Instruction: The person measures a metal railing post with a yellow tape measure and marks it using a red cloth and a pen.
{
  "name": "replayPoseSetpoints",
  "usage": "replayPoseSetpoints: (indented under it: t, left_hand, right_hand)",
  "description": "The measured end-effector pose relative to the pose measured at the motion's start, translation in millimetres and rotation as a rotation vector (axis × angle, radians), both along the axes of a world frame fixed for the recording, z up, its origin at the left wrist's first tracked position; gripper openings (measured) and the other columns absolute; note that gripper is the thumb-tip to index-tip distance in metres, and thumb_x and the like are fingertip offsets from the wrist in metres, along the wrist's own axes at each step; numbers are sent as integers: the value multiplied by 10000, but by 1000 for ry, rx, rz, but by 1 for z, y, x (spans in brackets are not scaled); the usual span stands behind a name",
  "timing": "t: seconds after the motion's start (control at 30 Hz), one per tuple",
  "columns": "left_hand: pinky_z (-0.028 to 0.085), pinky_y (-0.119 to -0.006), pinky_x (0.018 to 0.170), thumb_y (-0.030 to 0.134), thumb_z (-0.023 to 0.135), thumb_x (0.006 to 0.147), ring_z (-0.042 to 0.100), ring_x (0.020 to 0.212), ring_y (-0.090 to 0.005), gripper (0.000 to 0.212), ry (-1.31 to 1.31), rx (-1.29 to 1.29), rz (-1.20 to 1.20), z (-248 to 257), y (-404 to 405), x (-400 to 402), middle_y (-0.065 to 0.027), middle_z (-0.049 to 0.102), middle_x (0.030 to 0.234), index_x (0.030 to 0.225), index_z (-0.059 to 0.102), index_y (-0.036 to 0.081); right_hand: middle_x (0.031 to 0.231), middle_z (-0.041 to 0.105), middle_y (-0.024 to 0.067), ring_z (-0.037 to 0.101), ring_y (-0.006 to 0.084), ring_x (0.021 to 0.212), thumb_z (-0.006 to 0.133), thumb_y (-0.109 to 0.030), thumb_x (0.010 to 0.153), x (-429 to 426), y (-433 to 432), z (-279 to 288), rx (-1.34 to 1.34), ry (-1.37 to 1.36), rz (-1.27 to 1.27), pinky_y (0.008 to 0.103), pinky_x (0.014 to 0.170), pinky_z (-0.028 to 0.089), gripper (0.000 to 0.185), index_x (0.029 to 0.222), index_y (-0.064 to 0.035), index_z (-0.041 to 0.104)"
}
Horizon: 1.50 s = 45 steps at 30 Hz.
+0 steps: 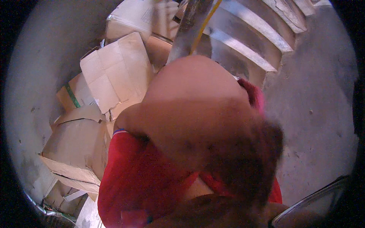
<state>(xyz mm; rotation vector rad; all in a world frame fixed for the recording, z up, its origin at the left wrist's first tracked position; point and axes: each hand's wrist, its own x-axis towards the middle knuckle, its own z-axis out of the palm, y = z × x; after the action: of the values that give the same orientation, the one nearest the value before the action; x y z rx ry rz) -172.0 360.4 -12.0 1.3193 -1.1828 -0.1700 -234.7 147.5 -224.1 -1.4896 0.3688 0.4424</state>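
Note:
A bent bare arm (196,85) fills the middle, very close to the camera and partly blurred. A red sleeve (125,165) with a blue and white edge lies below it at the left. Neither of my hands can be made out; the dark, blurred area at the lower right of the arm does not show clear fingers. Beyond the arm, at the upper left, a flattish cardboard box (117,71) leans on other boxes. A larger closed cardboard box (77,145) sits below it. Pinkish-red cloth (258,98) shows at the arm's right edge.
Concrete steps (242,48) rise at the upper right, beside a grey wall or floor surface (313,114). A long dark beam or post (189,25) and a thin yellow strip (206,25) stand between steps and boxes. More cartons (129,21) are piled at the top left.

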Motion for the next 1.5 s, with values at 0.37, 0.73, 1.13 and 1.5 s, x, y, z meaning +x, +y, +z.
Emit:
replayPoseSetpoints:
  t: [0.37, 0.73, 1.13, 1.5]
  left_hand:
    - [391, -279, 482, 164, 679, 759, 500, 495, -152, 130, 418, -38, 1334, -132, 5, -8, -49, 553, 588, 777, 637, 43]
    - [424, -355, 480, 161, 674, 750, 550, 504, -280, 142, 91, 204, 1498, -199, 0, -1, -127, 573, 602, 743, 620, 30]
    - [464, -338, 490, 167, 698, 668, 580, 522, -248, 197, -124, 140, 1248, -210, 15, 8, -74, 599, 638, 806, 604, 63]
    - [467, -330, 491, 155, 702, 652, 588, 531, -242, 218, -43, 245, 1069, -212, 18, 8, -73, 598, 638, 819, 596, 64]
  right_hand:
    - [644, 514, 5, 450, 74, 507, 531, -143, 911, 86, -21, 34, -355, -452, -114, 212, 452, 347, 119, 861, -38, 554]
    - [602, 555, 54, 551, 177, 523, 543, -183, 917, 240, 0, 99, -228, -923, -53, 320, 496, 449, 161, 933, -28, 582]
    - [662, 570, 175, 602, 363, 657, 544, -271, 889, 380, 62, 180, -1155, -1404, -94, 452, 557, 449, 226, 824, -56, 568]
    - [630, 570, 173, 571, 386, 581, 510, -258, 899, 403, 53, 141, -927, -1473, -197, 465, 508, 446, 219, 809, -70, 577]
